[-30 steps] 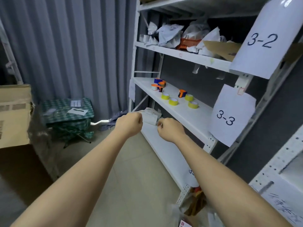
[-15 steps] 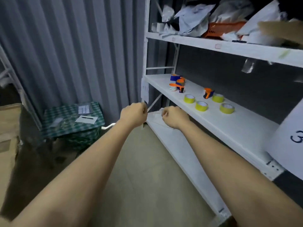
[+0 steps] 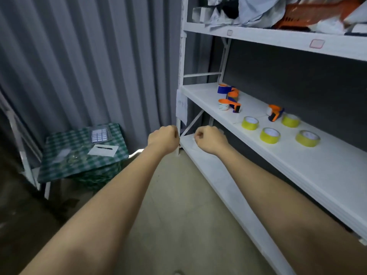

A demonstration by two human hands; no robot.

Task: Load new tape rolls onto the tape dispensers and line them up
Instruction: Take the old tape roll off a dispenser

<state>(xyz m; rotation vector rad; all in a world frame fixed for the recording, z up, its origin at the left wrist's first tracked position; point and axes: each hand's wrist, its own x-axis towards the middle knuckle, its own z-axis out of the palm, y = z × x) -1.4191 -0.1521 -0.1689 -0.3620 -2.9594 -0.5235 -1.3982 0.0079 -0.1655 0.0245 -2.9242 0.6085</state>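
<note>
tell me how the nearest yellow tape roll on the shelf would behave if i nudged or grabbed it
The nearest yellow tape roll lies flat on the white shelf, so a nudge would probably slide it rather than roll it. It looks rigid and wide, with an open core, so likely easy to pinch. Tipped on edge, it could roll.

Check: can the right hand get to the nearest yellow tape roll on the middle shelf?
Probably yes. The right hand is empty, fisted just below the shelf edge; the roll lies flat near the front with nothing between.
</note>
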